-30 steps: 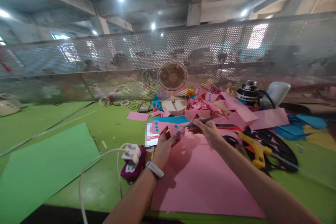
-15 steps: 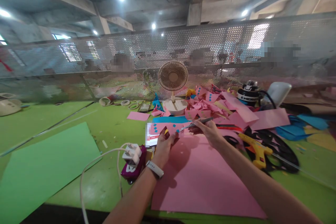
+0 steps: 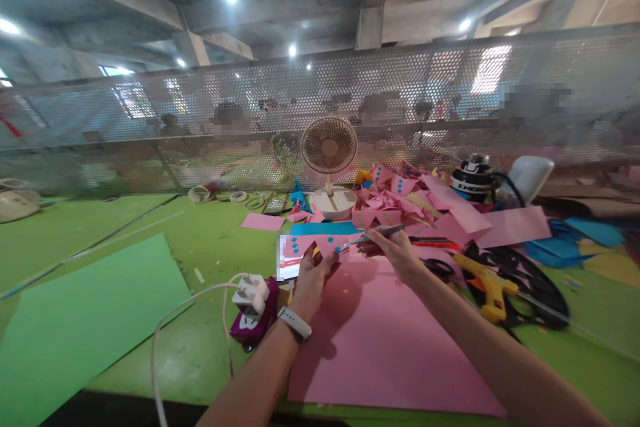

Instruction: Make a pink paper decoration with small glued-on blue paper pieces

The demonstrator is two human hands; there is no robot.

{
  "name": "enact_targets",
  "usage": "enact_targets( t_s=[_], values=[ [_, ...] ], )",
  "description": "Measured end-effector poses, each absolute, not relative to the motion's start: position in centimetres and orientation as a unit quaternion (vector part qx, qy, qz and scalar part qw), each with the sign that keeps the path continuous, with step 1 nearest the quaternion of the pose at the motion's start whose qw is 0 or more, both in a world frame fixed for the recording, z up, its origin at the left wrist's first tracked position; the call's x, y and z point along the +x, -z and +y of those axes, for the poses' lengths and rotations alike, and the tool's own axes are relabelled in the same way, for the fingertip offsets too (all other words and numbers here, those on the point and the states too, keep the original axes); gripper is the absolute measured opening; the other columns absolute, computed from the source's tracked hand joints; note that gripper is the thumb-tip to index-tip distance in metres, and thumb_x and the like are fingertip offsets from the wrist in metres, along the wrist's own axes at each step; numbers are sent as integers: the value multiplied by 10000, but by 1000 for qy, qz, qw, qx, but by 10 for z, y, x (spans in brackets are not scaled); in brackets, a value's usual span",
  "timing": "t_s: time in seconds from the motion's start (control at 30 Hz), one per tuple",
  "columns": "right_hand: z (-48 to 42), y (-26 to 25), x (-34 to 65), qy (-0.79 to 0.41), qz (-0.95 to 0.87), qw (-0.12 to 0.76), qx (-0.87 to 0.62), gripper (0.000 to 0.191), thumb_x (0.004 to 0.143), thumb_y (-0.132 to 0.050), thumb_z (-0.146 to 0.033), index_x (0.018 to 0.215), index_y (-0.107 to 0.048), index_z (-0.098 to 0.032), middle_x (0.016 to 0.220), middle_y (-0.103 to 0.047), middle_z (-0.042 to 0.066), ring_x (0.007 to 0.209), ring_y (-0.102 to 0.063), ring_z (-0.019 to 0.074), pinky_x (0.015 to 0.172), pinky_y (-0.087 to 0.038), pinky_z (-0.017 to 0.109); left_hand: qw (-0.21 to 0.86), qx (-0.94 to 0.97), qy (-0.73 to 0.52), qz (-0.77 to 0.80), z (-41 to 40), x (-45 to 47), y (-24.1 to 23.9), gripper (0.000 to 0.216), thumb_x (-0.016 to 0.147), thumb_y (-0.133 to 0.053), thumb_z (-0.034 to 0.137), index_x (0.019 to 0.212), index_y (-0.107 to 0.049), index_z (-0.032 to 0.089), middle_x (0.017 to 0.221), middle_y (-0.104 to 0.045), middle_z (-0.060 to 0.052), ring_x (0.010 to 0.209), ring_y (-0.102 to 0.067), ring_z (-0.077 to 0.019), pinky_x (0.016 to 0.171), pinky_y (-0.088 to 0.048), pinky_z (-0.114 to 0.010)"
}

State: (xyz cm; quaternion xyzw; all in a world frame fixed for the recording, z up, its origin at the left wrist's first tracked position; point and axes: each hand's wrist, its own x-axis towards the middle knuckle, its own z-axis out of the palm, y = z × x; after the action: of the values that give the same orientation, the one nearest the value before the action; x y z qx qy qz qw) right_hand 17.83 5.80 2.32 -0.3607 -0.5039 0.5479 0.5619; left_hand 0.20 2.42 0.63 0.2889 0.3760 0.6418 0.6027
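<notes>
My left hand (image 3: 313, 280), a white band on its wrist, is closed on a pink paper strip (image 3: 314, 242) dotted with small blue diamonds. Between the fingers of my right hand (image 3: 397, 255) is a pair of tweezers (image 3: 356, 241), its tip pointing left at the strip's right part, close to my left fingertips. A small blue piece shows by that tip; whether the tweezers grip it I cannot tell. Behind the strip lie a lit phone (image 3: 287, 270), partly covered, and a blue paper (image 3: 327, 228). Under both forearms spreads a large pink sheet (image 3: 400, 353).
A purple power strip (image 3: 245, 332) with white plugs and a cable stands left of my left wrist. At right lie a yellow glue gun (image 3: 487, 287) and a black round tray (image 3: 553, 303). Pink scraps (image 3: 383, 200) pile beside a small fan (image 3: 329, 147). A green sheet (image 3: 100, 320) lies left.
The tweezers' tip has shifted slightly left and down along the pink strip. My left hand stays nearly still, holding the strip.
</notes>
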Motion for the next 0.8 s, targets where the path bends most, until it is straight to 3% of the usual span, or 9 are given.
enact_targets(
  t_s=[0.33, 0.67, 0.8],
  values=[
    [58, -21, 177, -551, -492, 570, -359, 374, 676, -694, -473, 777, -640, -117, 661, -713, 91, 578, -684, 195, 529, -547, 253, 599, 288, -648, 372, 25, 2, -7, 616, 619, -756, 90, 1134, -454, 242, 706, -498, 63, 715, -602, -96, 764, -522, -280],
    [57, -22, 177, -545, -501, 571, -355, 370, 684, -684, -481, 787, -635, -130, 676, -714, 81, 605, -686, 191, 565, -546, 263, 603, 340, -622, 365, 20, 3, -14, 533, 582, -790, 199, 1057, -548, 204, 784, -588, 26, 731, -610, -106, 795, -498, -282],
    [55, -23, 177, -537, -514, 574, -344, 373, 687, -680, -484, 797, -629, -131, 697, -712, 80, 627, -686, 198, 584, -547, 279, 597, 345, -625, 366, 20, 3, -12, 503, 574, -797, 217, 1016, -558, 200, 727, -561, 45, 708, -602, -101, 779, -504, -285]
  ],
)
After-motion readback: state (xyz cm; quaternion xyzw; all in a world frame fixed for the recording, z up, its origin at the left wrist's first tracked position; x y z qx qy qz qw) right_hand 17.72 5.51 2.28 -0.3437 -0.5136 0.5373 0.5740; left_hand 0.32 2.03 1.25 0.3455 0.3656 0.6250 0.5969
